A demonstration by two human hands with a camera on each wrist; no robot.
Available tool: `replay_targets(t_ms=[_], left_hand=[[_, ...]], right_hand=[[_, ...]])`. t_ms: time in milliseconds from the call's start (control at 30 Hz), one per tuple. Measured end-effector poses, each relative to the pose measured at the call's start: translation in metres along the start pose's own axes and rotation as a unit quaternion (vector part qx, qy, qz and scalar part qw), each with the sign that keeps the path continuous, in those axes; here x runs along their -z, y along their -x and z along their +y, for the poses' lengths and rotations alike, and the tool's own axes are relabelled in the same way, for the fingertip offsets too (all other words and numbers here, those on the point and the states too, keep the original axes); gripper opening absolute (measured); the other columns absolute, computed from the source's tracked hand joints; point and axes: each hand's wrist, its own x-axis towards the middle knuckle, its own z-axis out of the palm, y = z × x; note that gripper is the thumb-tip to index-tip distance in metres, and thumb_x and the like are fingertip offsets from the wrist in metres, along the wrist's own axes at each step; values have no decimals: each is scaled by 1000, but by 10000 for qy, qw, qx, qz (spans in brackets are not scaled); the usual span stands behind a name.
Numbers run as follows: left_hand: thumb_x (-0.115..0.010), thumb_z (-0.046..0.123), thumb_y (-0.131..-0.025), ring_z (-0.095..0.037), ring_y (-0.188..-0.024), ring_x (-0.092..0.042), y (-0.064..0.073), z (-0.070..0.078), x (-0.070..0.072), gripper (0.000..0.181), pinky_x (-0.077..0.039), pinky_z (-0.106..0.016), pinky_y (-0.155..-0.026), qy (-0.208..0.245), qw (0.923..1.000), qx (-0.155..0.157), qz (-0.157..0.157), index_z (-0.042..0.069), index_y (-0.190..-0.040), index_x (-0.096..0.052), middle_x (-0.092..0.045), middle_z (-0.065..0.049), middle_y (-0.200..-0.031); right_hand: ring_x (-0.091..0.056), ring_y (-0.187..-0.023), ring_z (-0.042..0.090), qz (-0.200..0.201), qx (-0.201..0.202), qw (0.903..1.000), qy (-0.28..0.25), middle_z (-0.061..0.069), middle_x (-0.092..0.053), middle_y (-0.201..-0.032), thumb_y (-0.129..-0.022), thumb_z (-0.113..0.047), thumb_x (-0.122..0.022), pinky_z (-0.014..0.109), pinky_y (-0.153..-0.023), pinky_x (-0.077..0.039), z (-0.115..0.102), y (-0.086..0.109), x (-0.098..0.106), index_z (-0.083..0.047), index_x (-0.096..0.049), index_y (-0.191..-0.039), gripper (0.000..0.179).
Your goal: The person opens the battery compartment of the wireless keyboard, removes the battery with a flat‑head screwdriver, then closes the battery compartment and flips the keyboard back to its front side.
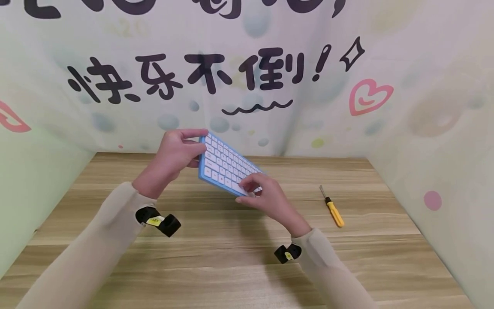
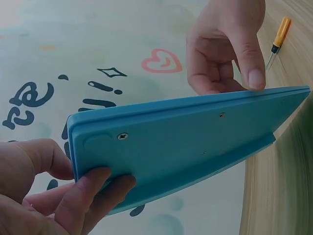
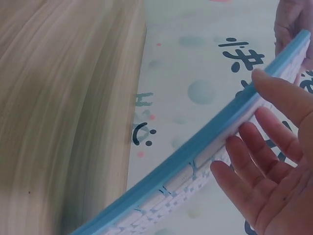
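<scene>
A blue keyboard [image 1: 225,163] with white keys is raised and tilted above the table, keys toward the head camera. My left hand [image 1: 171,152] grips its left end, thumb on the key side and fingers behind. At the lower right edge, my right hand [image 1: 272,199] pinches it lightly, thumb tip at the edge and fingertips over the keys. In the left wrist view the blue underside shows a cross-head screw [image 2: 122,136] near the corner and a screw hole [image 2: 222,115] farther along. The keyboard's far right part is partly hidden behind the right hand.
A screwdriver [image 1: 333,210] with a yellow and black handle lies on the wooden table [image 1: 200,266], right of the right hand. Behind the table stands a printed cloth wall [image 1: 308,124] with dark lettering, and side walls flank the tabletop.
</scene>
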Motion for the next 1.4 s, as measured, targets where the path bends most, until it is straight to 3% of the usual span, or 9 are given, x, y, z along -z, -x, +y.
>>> replay_targets(t_ms=[167,400,733,1067,1400], left_hand=[[-53,3,-86,-27,-82,-66,-3,-2,-3,43,-53,-31,-63,22,10000,58,75,2,-129,-50,-60,-21,-111],[-53,4,-86,-29,-87,-65,-7,1,-7,43,-53,-31,-64,203,9996,172,32,1,-129,-50,-58,-21,-115],[-53,3,-85,-28,-87,-64,-13,9,-14,42,-53,-32,-66,404,9991,125,-75,0,-127,-52,-56,-22,-114],[-57,9,-84,-29,-84,-62,-19,29,-32,42,-53,-35,-66,107,9996,-32,-242,4,-125,-53,-55,-18,-108],[-56,12,-84,-27,-83,-60,-17,43,-49,52,-54,-40,-62,337,9983,-247,-402,9,-134,-44,-48,-15,-113]], right_hand=[[-51,-79,14,330,-81,9984,454,0,-54,-86,-66,-18,-83,25,-61,-48,-1,-2,-7,-10,-58,-89,35],[-49,-77,13,663,-21,9922,1058,-1,-50,-86,-67,-16,-82,23,-59,-47,-2,-2,-10,-12,-53,-86,34],[-52,-77,15,1047,278,9872,1173,4,-53,-88,-69,-3,-73,28,-60,-51,-6,-3,-4,-8,-53,-92,31],[-53,-76,17,1269,596,9834,1156,6,-53,-87,-66,2,-67,28,-58,-51,-8,-8,5,-5,-49,-95,34],[-53,-74,19,1503,483,9840,830,5,-52,-83,-70,5,-65,27,-58,-51,-11,-12,15,-6,-49,-99,36]])
